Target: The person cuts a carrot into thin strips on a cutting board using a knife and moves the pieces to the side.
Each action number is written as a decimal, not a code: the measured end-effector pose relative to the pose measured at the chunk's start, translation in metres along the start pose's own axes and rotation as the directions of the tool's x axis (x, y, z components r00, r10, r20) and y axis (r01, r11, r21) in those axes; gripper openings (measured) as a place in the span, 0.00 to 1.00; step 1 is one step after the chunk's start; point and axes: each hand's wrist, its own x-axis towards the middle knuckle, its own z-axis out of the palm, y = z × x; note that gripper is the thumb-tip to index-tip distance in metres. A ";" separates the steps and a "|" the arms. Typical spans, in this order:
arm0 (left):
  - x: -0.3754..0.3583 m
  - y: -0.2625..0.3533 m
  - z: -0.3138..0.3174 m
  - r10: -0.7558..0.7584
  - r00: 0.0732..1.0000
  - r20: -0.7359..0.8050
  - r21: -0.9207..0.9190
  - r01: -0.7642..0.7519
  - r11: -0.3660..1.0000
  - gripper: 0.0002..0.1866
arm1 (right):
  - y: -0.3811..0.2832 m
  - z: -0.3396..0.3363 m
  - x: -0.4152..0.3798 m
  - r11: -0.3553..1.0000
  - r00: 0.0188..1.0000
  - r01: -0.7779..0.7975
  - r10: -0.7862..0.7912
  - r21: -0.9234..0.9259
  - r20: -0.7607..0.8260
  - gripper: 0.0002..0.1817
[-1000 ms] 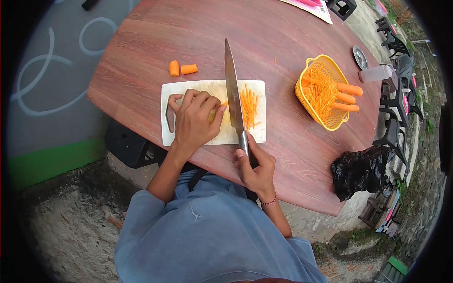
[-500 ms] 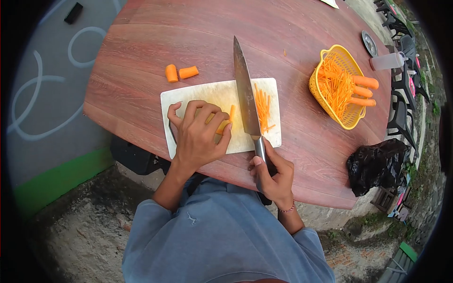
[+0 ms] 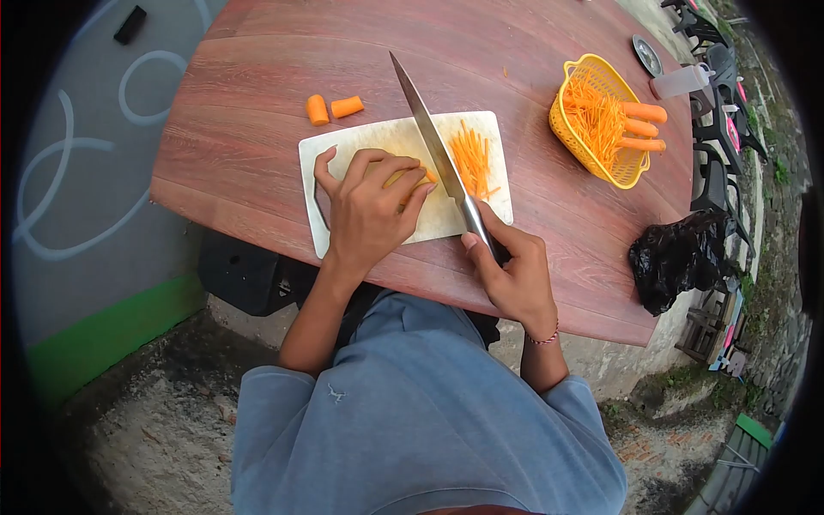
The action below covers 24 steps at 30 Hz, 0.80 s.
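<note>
My left hand (image 3: 371,206) presses a partly hidden piece of carrot (image 3: 429,175) onto the white cutting board (image 3: 446,225), its fingers bent over it. My right hand (image 3: 512,266) is closed round the handle of a large knife (image 3: 437,144), whose blade slants across the board up and to the left, between my left hand and a pile of thin carrot strips (image 3: 472,159). Past the board's upper left edge lie two short carrot chunks (image 3: 317,110).
At the right of the wooden table (image 3: 283,60) stands a yellow basket (image 3: 631,176) of shredded carrot and several whole carrots. Near it are a clear bottle (image 3: 682,81) and a metal dish (image 3: 647,56). A black plastic bag (image 3: 678,257) sits at the right edge.
The knife has tilted, its tip swinging left and its blade moving closer to my left hand. My right hand has shifted right relative to the board. The whole view has shifted slightly.
</note>
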 end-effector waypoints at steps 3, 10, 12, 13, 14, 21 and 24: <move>-0.003 0.000 0.001 0.032 0.999 -0.021 0.003 -0.032 0.999 0.06 | 0.006 0.003 -0.001 0.999 1.000 0.026 -0.026 0.035 -0.018 0.23; 0.000 0.004 -0.003 -0.009 1.000 -0.021 0.045 0.010 0.999 0.06 | 0.004 0.007 -0.001 0.996 0.999 0.023 -0.020 0.081 -0.041 0.23; 0.000 0.004 -0.003 -0.003 1.000 -0.020 0.047 0.004 0.999 0.06 | -0.002 0.006 -0.001 0.997 0.999 -0.047 0.047 0.053 -0.007 0.24; 0.000 0.004 -0.003 -0.011 1.000 -0.013 0.035 0.011 0.999 0.06 | -0.001 0.007 -0.001 0.997 0.999 -0.051 0.052 0.053 -0.007 0.24; 0.001 0.003 -0.002 -0.017 1.000 -0.010 0.024 0.017 1.000 0.06 | 0.001 0.007 0.000 0.998 1.000 -0.014 0.015 0.054 -0.020 0.24; 0.001 0.002 -0.002 -0.010 1.000 0.020 -0.029 0.011 1.000 0.06 | 0.010 0.012 0.006 0.995 0.995 0.083 -0.080 0.049 -0.065 0.24; 0.006 0.004 -0.007 -0.023 0.999 0.049 -0.017 0.024 1.000 0.05 | 0.007 0.011 0.008 0.995 0.997 0.064 -0.062 0.073 -0.041 0.25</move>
